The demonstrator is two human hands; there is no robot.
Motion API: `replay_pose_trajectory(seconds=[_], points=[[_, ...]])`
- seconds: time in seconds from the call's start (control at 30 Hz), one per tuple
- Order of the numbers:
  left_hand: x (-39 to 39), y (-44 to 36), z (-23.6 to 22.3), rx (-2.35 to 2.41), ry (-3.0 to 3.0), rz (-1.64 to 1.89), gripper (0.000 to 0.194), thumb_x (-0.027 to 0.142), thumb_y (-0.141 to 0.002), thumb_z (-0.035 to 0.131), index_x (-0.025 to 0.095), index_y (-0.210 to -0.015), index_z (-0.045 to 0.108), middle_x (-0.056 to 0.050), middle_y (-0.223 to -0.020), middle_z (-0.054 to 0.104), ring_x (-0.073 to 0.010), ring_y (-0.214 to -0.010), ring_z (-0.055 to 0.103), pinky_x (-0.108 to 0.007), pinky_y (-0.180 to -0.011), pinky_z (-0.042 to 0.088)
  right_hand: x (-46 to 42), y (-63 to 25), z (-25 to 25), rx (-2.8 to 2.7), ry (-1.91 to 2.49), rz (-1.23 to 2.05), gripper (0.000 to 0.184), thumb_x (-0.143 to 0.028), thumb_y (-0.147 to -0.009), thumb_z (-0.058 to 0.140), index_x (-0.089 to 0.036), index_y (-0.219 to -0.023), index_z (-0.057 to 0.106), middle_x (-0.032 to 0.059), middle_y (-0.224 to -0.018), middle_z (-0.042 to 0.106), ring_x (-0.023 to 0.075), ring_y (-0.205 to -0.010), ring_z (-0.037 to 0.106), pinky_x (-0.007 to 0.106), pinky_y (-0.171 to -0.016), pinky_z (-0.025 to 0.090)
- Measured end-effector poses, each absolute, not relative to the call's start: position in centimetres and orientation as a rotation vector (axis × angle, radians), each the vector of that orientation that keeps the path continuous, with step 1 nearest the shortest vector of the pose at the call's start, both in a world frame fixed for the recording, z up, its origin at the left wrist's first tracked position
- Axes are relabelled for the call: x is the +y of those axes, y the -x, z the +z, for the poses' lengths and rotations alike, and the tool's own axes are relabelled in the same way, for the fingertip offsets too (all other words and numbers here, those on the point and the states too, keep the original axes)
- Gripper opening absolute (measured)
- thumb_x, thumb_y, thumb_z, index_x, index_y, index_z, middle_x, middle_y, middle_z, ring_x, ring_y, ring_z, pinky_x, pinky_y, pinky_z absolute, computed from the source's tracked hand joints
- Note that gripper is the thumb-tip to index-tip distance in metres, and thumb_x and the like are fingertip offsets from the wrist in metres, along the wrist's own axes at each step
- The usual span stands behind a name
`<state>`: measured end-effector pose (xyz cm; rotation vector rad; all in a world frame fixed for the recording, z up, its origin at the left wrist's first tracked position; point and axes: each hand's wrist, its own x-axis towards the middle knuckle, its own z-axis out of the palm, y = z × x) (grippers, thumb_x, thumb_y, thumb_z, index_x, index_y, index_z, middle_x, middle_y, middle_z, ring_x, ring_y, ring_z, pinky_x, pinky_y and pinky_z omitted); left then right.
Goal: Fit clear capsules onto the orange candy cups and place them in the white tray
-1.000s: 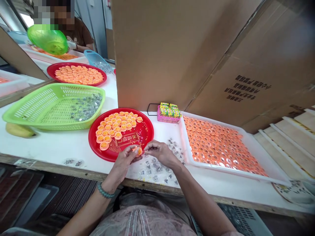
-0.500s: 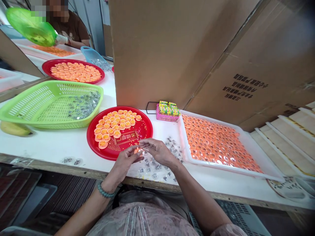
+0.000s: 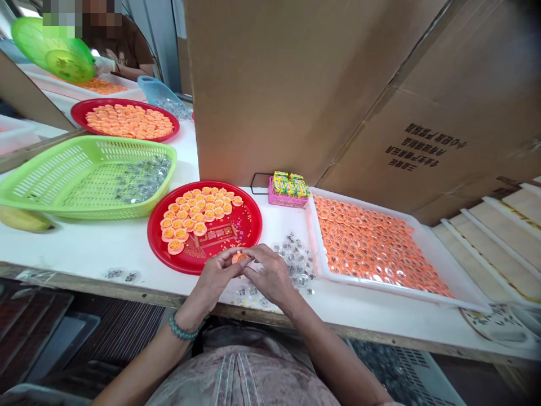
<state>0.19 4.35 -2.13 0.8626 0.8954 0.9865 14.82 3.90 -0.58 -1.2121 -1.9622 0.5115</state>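
My left hand pinches a small round orange plastic piece between thumb and fingers. From the other side my right hand closes on the same piece, its fingertips meeting those of the left. Both hands are at the front rim of a red round tray, which bears orange pieces with yellow centres in its far left half. Small clear pieces with dark marks lie loose on the table, partly under my right hand.
A white tray of orange pieces with clear domes stands at right. A green basket holds clear pieces at left, a banana beside it. A pink basket stands before the cardboard wall. Across the table a person holds a green basin.
My right hand's fingers, stretched out above the orange piece before, have curled down onto it. My left hand keeps its hold in nearly the same place.
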Motion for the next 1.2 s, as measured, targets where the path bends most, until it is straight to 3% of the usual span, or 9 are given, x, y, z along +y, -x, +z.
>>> replay_pose_trajectory(seconds=[0.27, 0.5, 0.67, 0.77, 0.97, 1.2], points=[[4.2, -0.4, -2.0, 0.923, -0.916, 1.014, 0.035, 0.033, -0.071, 0.071, 0.016, -0.101, 0.065, -0.005, -0.090, 0.068, -0.0176, -0.084, 0.061, -0.026, -0.075, 0.048, 3.2, -14.6, -1.5, -1.917, 1.201, 0.453, 0.036, -0.011, -0.079, 0.059, -0.020, -0.113, 0.063, 0.0084, -0.101, 0.065, 0.0171, -0.091, 0.062, 0.029, -0.081, 0.051], [3.7, -0.3, -2.0, 0.931, -0.876, 1.068, 0.038, 0.035, -0.070, 0.072, 0.015, -0.100, 0.061, -0.005, -0.083, 0.069, -0.0182, -0.076, 0.063, -0.028, -0.072, 0.050, 2.4, -14.1, -2.3, -1.885, 1.267, 0.499, 0.036, -0.020, -0.082, 0.060, -0.026, -0.117, 0.063, 0.0086, -0.098, 0.063, 0.0206, -0.091, 0.057, 0.036, -0.081, 0.049], [3.8, -0.6, -1.8, 0.932, -0.852, 1.067, 0.055, 0.034, -0.070, 0.073, 0.016, -0.116, 0.049, -0.006, -0.086, 0.070, -0.0174, -0.078, 0.064, -0.029, -0.075, 0.050, 3.0, -15.9, -0.8, -1.819, 1.225, 0.868, 0.040, -0.017, -0.078, 0.063, -0.030, -0.116, 0.062, 0.0050, -0.104, 0.059, 0.0181, -0.099, 0.054, 0.034, -0.088, 0.045], [4.1, -0.7, -1.6, 0.958, -0.906, 1.004, 0.066, 0.035, -0.065, 0.076, 0.016, -0.120, 0.046, -0.008, -0.090, 0.071, -0.0190, -0.083, 0.064, -0.029, -0.078, 0.049, 3.6, -16.8, 0.3, -1.726, 1.213, 1.060, 0.036, -0.022, -0.083, 0.058, -0.028, -0.119, 0.060, 0.0049, -0.112, 0.057, 0.0152, -0.097, 0.056, 0.028, -0.082, 0.047], [3.8, -0.3, -1.8, 1.108, -1.036, 0.887, 0.084, 0.042, -0.057, 0.081, 0.020, -0.128, 0.042, -0.006, -0.086, 0.072, -0.0249, -0.085, 0.066, -0.032, -0.077, 0.052, 3.8, -15.9, 0.0, -1.769, 1.337, 0.998, 0.016, -0.032, -0.083, 0.060, -0.025, -0.092, 0.071, 0.0001, -0.085, 0.065, 0.0118, -0.075, 0.059, 0.021, -0.069, 0.045], [3.7, -1.0, -3.0, 1.193, -1.182, 0.854, 0.090, 0.056, -0.048, 0.079, 0.031, -0.127, 0.045, -0.005, -0.088, 0.072, -0.0346, -0.091, 0.065, -0.043, -0.075, 0.056, 3.7, -17.2, -1.3, -1.898, 1.410, 0.907, 0.023, -0.038, -0.074, 0.070, -0.022, -0.090, 0.070, -0.0013, -0.082, 0.067, 0.0111, -0.073, 0.060, 0.016, -0.062, 0.042]])
